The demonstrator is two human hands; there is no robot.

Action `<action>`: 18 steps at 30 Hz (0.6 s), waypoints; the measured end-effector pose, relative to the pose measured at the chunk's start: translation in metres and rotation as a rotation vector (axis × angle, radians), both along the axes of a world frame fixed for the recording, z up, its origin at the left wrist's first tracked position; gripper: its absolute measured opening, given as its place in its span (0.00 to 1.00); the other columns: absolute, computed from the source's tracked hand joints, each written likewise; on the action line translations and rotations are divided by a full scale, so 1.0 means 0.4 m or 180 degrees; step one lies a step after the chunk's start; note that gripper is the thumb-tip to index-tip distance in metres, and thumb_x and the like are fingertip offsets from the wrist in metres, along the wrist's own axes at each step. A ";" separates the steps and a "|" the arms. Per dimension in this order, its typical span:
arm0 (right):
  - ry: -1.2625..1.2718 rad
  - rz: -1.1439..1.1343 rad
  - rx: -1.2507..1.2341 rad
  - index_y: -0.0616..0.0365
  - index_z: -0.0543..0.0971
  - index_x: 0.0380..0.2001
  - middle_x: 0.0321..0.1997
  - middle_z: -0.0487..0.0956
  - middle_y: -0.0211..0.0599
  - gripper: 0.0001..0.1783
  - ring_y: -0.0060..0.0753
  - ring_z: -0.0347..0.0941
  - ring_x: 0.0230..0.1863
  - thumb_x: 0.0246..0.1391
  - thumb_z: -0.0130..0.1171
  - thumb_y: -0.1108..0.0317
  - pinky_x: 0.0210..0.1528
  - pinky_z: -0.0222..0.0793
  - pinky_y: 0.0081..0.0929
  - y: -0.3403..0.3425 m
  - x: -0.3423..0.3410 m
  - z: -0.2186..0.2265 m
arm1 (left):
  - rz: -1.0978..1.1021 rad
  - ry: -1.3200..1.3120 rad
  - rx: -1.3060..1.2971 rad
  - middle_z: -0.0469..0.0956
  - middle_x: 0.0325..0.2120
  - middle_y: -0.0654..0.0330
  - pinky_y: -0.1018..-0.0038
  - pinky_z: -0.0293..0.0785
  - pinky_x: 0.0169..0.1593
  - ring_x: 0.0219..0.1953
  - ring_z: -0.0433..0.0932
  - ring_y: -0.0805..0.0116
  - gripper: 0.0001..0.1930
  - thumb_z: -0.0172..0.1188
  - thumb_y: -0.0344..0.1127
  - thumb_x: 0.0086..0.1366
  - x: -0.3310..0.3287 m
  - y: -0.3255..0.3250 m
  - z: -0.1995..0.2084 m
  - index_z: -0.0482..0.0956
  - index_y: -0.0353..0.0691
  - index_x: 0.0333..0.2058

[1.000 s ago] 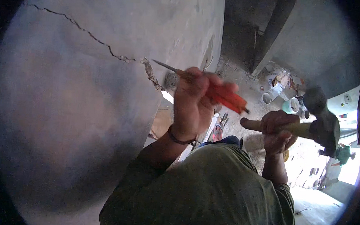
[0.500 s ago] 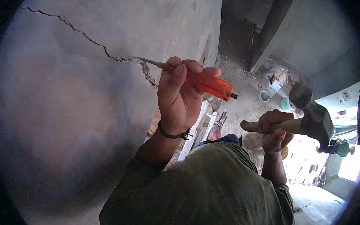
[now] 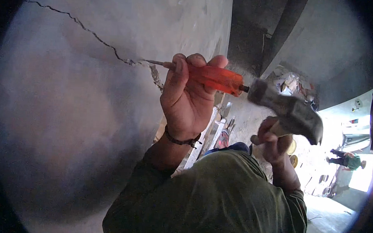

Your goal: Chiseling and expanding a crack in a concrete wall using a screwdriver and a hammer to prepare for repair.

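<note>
Left fingers (image 3: 179, 72) closed round red-handled pointed tool (image 3: 217, 79), tip at chipped stretch of crack (image 3: 100, 39). Right fingers (image 3: 270, 138) wrapped on hammer (image 3: 294, 113); its head has swung left to the tool's butt, contact unclear, so they're lined up.

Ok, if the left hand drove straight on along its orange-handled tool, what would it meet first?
Likely the wall, by the chipped end of the crack; the tool seems to touch it, though depth is unclear.

Orange-red tool handle (image 3: 222, 79), grey hammerhead (image 3: 293, 110)
</note>
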State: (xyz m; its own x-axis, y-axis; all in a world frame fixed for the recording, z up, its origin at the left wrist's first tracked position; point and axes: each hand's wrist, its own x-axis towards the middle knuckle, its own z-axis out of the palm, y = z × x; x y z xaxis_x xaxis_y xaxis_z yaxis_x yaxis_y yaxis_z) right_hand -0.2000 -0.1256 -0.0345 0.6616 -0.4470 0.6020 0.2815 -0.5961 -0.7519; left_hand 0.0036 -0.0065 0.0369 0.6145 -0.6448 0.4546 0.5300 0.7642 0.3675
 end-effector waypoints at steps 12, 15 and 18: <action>-0.0427 0.0179 0.0457 0.62 0.67 0.32 0.17 0.66 0.33 0.22 0.26 0.62 0.16 0.57 0.51 0.50 0.17 0.58 0.23 -0.004 0.026 0.057 | 0.0045 0.0116 -0.0111 0.75 0.39 0.57 0.52 0.72 0.50 0.52 0.72 0.55 0.11 0.41 0.38 0.69 -0.013 0.013 -0.002 0.70 0.38 0.39; -0.1626 0.0884 0.0811 0.59 0.67 0.33 0.16 0.63 0.29 0.26 0.27 0.61 0.17 0.54 0.52 0.43 0.18 0.59 0.25 -0.020 0.027 0.112 | 0.0090 0.0110 -0.0165 0.75 0.38 0.57 0.54 0.73 0.51 0.51 0.72 0.55 0.12 0.41 0.38 0.69 -0.007 0.014 0.005 0.71 0.38 0.39; -0.0430 0.0374 0.0070 0.59 0.67 0.36 0.17 0.65 0.29 0.19 0.24 0.62 0.18 0.57 0.52 0.53 0.19 0.59 0.23 -0.008 0.018 0.083 | 0.0056 0.0215 -0.0091 0.76 0.38 0.57 0.56 0.73 0.52 0.51 0.72 0.55 0.11 0.42 0.37 0.69 -0.019 0.005 0.013 0.71 0.38 0.39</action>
State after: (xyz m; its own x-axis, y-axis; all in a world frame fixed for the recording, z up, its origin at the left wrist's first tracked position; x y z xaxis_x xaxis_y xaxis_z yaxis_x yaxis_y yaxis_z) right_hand -0.1927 -0.1287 -0.0014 0.6238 -0.3855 0.6799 0.4476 -0.5369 -0.7151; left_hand -0.0040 -0.0047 0.0421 0.6554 -0.6210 0.4299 0.5392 0.7833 0.3093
